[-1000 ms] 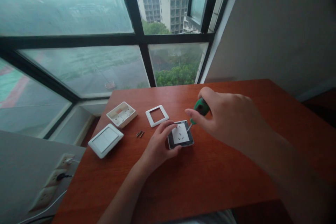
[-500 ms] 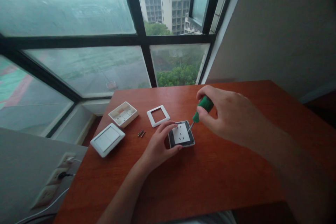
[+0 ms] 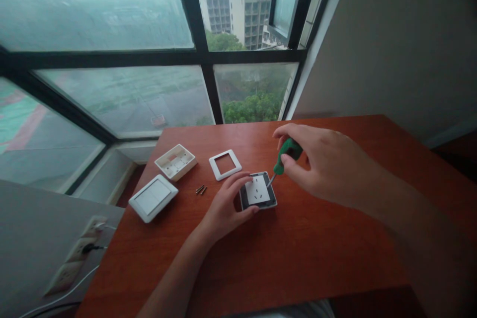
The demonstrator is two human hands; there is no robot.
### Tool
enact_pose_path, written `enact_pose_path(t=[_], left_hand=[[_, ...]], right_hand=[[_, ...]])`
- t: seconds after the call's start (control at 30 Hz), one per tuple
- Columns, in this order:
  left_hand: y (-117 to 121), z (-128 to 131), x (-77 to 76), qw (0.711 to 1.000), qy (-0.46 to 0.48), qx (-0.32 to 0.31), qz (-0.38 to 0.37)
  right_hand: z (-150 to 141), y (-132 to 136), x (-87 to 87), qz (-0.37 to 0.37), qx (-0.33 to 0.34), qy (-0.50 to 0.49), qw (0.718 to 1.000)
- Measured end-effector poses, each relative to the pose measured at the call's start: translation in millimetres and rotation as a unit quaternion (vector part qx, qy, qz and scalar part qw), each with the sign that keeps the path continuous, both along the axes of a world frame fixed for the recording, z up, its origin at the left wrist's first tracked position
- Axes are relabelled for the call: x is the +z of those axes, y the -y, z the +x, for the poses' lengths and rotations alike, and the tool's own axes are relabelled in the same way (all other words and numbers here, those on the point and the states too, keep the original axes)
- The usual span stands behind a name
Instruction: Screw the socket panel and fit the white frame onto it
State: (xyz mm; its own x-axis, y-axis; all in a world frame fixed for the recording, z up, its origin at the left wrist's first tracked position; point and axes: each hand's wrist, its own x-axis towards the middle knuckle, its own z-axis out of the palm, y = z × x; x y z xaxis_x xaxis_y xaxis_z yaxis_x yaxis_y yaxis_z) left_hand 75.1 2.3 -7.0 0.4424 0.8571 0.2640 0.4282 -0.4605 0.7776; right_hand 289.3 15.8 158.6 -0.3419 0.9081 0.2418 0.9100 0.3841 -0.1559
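Observation:
A wall socket (image 3: 258,190) with a white face and dark border lies on the wooden table. My left hand (image 3: 229,203) grips it from the left, fingers on its far side and thumb on the near edge. In my right hand (image 3: 316,161) is a screwdriver (image 3: 288,153) with a green handle, held at a slant. Its metal tip meets the right part of the socket's dark border; the screw there is too small to make out. Beyond the socket lies a white cover frame (image 3: 212,166).
Several loose screws (image 3: 200,190) lie left of my left hand. A white mounting box (image 3: 176,163) and a white switch panel (image 3: 153,198) sit near the left edge of the table (image 3: 298,253). Wall outlets (image 3: 76,250) with cables are below left, and a window stands behind.
The fingers of my right hand have shifted on the screwdriver handle, the forefinger now stretched further over it. The socket and my left hand have stayed in place.

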Motion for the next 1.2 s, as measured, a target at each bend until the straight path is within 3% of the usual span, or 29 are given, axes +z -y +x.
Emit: enact_pose_path(t=[0.17,0.37,0.53,0.73,0.9,1.07,1.13,1.2], left_hand=[[0.0,0.1,-1.6,1.000,0.002,-0.003,0.001],[0.1,0.9,-0.5,1.000,0.003,0.002,-0.004],[-0.2,1.1,0.7,1.000,0.001,0.000,-0.003],[-0.6,1.1,0.5,1.000,-0.002,-0.003,-0.004],[-1.0,1.1,1.3,1.000,0.005,-0.005,0.002],[-0.5,1.2,2.3,1.000,0.003,-0.002,-0.004],[-0.2,1.5,2.8,1.000,0.003,-0.002,-0.005],[-0.2,1.8,3.2,1.000,0.002,-0.003,-0.005]], right_hand=[[-4.2,1.2,-0.4,0.059,-0.096,0.107,0.988],[-5.9,0.5,0.1,0.025,-0.014,0.034,0.999],[-4.3,-6.4,-3.5,0.067,-0.116,0.112,0.985],[-3.8,-6.8,-1.9,0.010,0.019,-0.001,1.000],[-8.3,-5.2,-3.7,0.080,-0.097,0.115,0.985],[-6.0,-2.3,-2.4,0.021,0.030,0.011,0.999],[-5.9,-2.4,-2.4,0.017,0.020,0.018,1.000],[-7.2,-2.0,-3.1,0.041,-0.041,0.067,0.996]])
